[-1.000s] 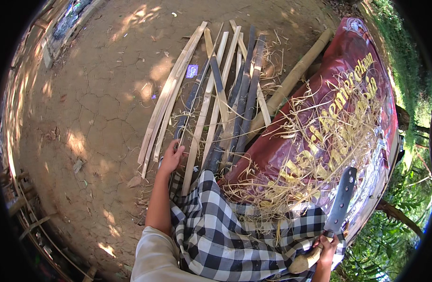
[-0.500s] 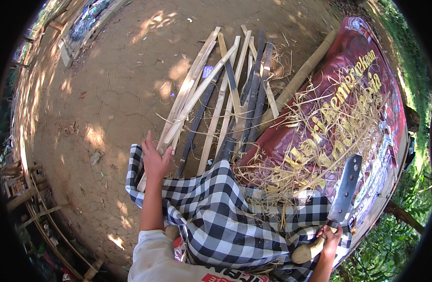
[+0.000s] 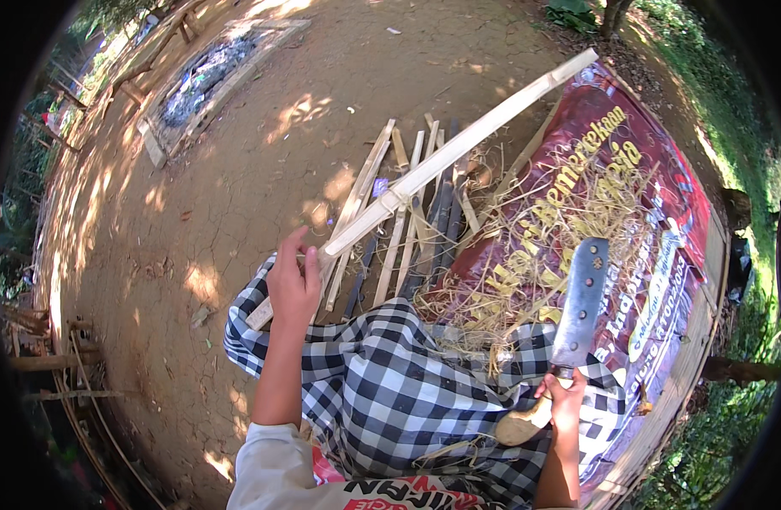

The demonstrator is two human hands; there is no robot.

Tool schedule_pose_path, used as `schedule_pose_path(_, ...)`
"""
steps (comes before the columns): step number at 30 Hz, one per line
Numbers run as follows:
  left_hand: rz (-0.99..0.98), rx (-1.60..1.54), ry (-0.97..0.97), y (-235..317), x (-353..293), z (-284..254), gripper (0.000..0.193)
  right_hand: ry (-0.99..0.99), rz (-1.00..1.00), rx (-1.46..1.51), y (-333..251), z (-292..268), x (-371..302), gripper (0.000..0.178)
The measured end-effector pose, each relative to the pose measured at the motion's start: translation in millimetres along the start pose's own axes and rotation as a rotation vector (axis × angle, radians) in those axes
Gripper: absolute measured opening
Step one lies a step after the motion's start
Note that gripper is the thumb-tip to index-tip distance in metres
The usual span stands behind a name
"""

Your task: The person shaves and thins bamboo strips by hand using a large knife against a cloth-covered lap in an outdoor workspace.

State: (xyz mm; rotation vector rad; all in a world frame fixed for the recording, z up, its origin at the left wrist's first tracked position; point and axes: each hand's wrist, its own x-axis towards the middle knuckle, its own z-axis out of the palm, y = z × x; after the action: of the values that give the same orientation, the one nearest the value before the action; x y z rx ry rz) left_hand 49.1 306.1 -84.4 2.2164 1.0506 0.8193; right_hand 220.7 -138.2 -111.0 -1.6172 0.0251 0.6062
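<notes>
Bamboo strip (image 3: pixel 471 145) slants away above other strips (image 3: pixel 365 174) on the ground, its near end held between thumb and slightly parted fingers of the left hand (image 3: pixel 294 279). Right-hand (image 3: pixel 564 398) fingers wrap closed around the handle of a broad machete (image 3: pixel 581 297), over the checkered cloth (image 3: pixel 390 374).

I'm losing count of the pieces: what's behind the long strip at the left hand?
Behind the long strip at the left hand, pale strips and dark strips lie on the ground. The parts it crosses are covered, so they cannot be seen.
</notes>
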Motion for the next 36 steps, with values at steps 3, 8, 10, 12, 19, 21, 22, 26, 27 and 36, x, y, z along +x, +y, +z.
schedule_pose_path(3,-0.075,0.016,-0.069,29.1,2.8,-1.2,0.037,-0.084,-0.025,0.07,-6.4,12.7,-8.9,0.013)
schedule_pose_path(8,-0.003,0.155,-0.248,84.7,-16.9,-20.7,0.044,-0.207,-0.044,0.052,-19.3,25.9,-23.8,0.012)
schedule_pose_path(10,0.17,0.156,-0.18,110.5,-38.4,-23.5,0.042,-0.24,-0.059,0.071,-31.4,34.7,-31.3,0.011)
schedule_pose_path(12,0.179,0.126,-0.148,122.5,-61.5,-22.4,0.038,-0.195,-0.151,0.132,-38.2,50.9,-35.9,0.015)
schedule_pose_path(19,0.223,0.072,-0.098,155.8,-134.6,4.2,0.039,0.074,-0.243,0.273,-60.7,70.8,-33.6,0.026)
schedule_pose_path(21,0.211,0.06,-0.098,165.3,-147.3,4.4,0.04,0.126,-0.218,0.287,-61.2,67.6,-34.0,0.026)
schedule_pose_path(22,0.205,0.054,-0.097,169.1,-153.4,4.8,0.04,0.126,-0.203,0.335,-58.7,66.0,-34.3,0.025)
schedule_pose_path(26,0.202,0.115,-0.074,173.4,-164.8,6.7,0.039,0.102,-0.135,0.497,-53.0,51.0,-36.7,0.021)
schedule_pose_path(27,0.177,0.147,-0.07,169.8,-165.7,5.4,0.04,0.111,-0.13,0.516,-52.9,47.4,-39.4,0.02)
schedule_pose_path(36,-0.013,0.198,0.094,139.9,-147.6,-25.0,0.044,0.502,-0.504,0.448,-66.3,-30.0,1.5,0.034)
